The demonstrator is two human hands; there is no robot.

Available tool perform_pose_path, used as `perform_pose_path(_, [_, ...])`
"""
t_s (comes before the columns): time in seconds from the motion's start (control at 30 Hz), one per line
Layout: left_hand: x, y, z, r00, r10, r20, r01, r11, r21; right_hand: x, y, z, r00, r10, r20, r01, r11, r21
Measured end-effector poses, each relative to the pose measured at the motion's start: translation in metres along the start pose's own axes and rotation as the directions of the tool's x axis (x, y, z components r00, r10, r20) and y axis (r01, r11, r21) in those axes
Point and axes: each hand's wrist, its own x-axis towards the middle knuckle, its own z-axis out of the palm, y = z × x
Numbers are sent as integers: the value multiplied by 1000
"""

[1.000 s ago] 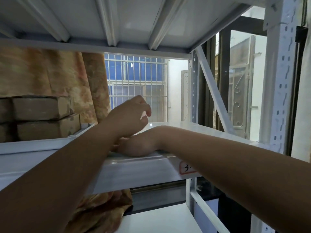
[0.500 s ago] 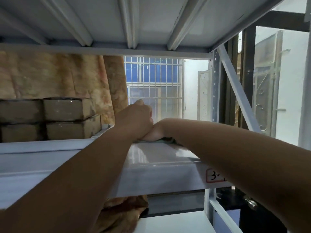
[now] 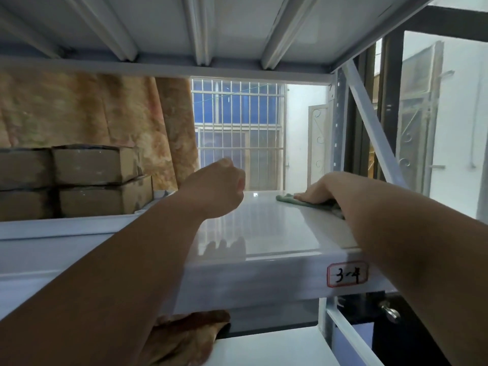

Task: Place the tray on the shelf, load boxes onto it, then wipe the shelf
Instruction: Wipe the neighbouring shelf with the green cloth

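The white metal shelf (image 3: 266,228) runs across the head view at chest height, glossy on top. Brown cardboard boxes (image 3: 92,180) are stacked two high at its left; a white tray edge (image 3: 148,208) shows just below them. My right hand (image 3: 315,192) lies flat on a green cloth (image 3: 298,202) and presses it onto the shelf's far right part. My left hand (image 3: 219,187) hovers above the middle of the shelf, fingers curled into a loose fist with nothing in it.
A red-bordered label reading 3-4 (image 3: 347,274) is stuck on the shelf's front beam. The upper shelf's ribbed underside (image 3: 200,30) hangs close overhead. A diagonal brace (image 3: 369,122) and upright close the right end. Brown patterned fabric (image 3: 87,112) hangs behind; a barred window (image 3: 237,133) lies beyond.
My right hand has slid with the cloth from the middle of the shelf, next to my left hand, out to the right. My left hand has curled into a fist and stayed mid-shelf.
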Motion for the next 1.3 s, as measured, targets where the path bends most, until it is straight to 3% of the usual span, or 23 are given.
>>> perform_pose_path(0.33, [7, -2, 7, 999, 34, 42, -36, 997, 67, -7, 42, 9, 994, 109, 28, -111, 989, 95])
perform_pose_path(0.67, [10, -4, 11, 995, 87, 45, -89, 995, 51, -53, 60, 20, 998, -10, 63, -1, 983, 183])
perform_pose_path(0.83, [4, -1, 9, 996, 82, -47, -76, 989, 124, -67, 67, 37, 994, -101, -38, 107, 964, 244])
perform_pose_path(1.0, [5, 5, 11, 999, 14, 34, -18, 992, 124, -78, 70, 41, 986, -166, -34, 169, 957, 233])
perform_pose_path(1.07, [8, 7, 11, 998, 49, 50, -53, 996, 79, -82, 70, 42, 982, -184, -37, 187, 957, 221])
perform_pose_path(1.13, [11, 7, 12, 997, 75, 2, -75, 997, 9, -84, 70, 44, 979, -200, -38, 203, 958, 204])
perform_pose_path(1.3, [15, -2, 5, 962, -80, -262, 51, 992, -114, -95, 56, 48, 962, -269, -51, 273, 958, 90])
